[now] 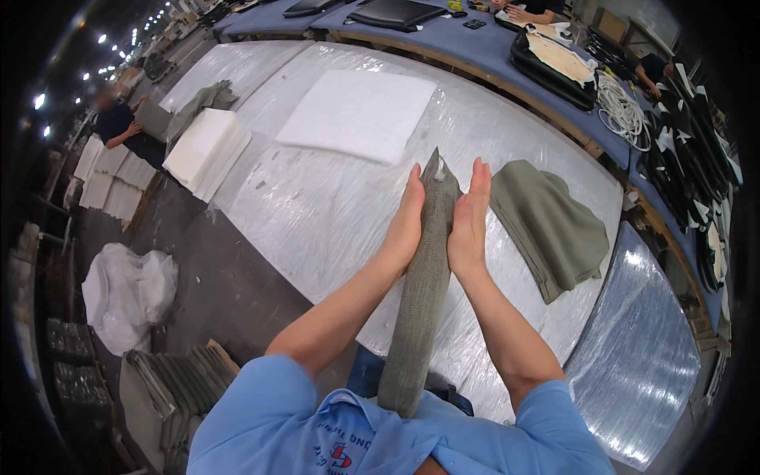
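Note:
A grey-green fabric cushion (421, 293) stands on edge between my hands, its near end against my blue shirt. At its far, pointed end a bit of white filling (441, 169) shows at the cover's opening. My left hand (405, 222) lies flat along the cushion's left side, fingers stretched forward. On the opposite side my right hand (469, 226) is also flat, its palm against the fabric and its fingers straight. To the right lies a folded olive fabric cover (550, 226). A white padding sheet (356, 115) rests farther off on the plastic-covered table (317, 214).
A stack of white pads (207, 150) sits at the table's left edge, near another person (119, 123). Grey-green panels (170, 388) are piled low on the left beside a white plastic bundle (131, 293). Blue-topped benches (475, 59) with black upholstered pieces run along the back.

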A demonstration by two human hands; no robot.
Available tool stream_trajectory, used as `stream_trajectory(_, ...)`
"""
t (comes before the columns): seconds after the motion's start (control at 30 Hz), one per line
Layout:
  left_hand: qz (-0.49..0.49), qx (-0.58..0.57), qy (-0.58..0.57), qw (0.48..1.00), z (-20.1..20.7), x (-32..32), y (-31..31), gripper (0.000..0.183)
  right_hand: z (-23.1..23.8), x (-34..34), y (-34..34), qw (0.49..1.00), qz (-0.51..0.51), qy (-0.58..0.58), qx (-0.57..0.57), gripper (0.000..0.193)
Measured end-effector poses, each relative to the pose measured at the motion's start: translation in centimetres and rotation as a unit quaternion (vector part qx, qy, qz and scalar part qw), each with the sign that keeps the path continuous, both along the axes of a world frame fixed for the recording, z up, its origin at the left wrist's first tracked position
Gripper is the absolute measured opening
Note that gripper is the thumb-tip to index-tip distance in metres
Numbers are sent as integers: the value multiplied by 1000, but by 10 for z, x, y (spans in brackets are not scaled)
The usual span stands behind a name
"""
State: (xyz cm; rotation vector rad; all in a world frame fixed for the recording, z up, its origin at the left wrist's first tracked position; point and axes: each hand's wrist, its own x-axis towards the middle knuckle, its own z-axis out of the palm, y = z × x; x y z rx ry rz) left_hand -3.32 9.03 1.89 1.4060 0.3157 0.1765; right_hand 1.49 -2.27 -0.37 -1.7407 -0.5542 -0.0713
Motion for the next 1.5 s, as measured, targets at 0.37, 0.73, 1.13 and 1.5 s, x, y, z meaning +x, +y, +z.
stream_trajectory(0.37, -68, 146, -65, 985, -18, -32, -17, 65, -8, -46, -20, 978, 124, 119, 119, 84)
stream_trajectory(0.73, -96, 108, -33, 989, -12, -20, -11, 69, -28, -32, -34, 976, 115, 164, 90, 83)
stream_trajectory(1.13, -121, 53, 2, 991, -8, 20, 4, 72, -60, 48, 9, 942, 123, 241, 196, 77)
stream_trajectory(1.5, -104, -123, 34, 986, -32, 77, 30, 69, -12, 118, 6, 964, 78, 238, 85, 63)
